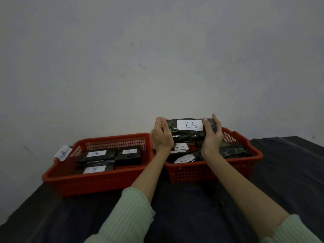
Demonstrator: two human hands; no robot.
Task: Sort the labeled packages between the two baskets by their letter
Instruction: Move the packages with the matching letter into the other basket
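Closest in are two pale green sleeves (126, 213) over a dark surface (184, 207), and both bare arms reach out from them. A bit further stand two red baskets, side by side and nearly touching. The left basket (98, 179) has three packs marked B lying flat in it, and a paper tag (62, 152) marked B hangs on its far left corner. The right basket (210, 174) holds a loose pile of packs, and one with a C label (184, 159) lies near the front. Above that pile, both hands hold up one dark pack (190, 129) with a white B on it. The left hand (162, 135) has its grip clamped on the pack's left end, and the right hand (212, 135) has its grip clamped on the right end. The pack is in the air, not touching the pile. I think this pack belongs in the left basket with the other B packs. To do it well, keep it level, lift it over the two red rims in the middle, and lay it flat in the bare front left part. The rims could catch it if it goes too low. Behind everything is a plain grey wall (157, 58).
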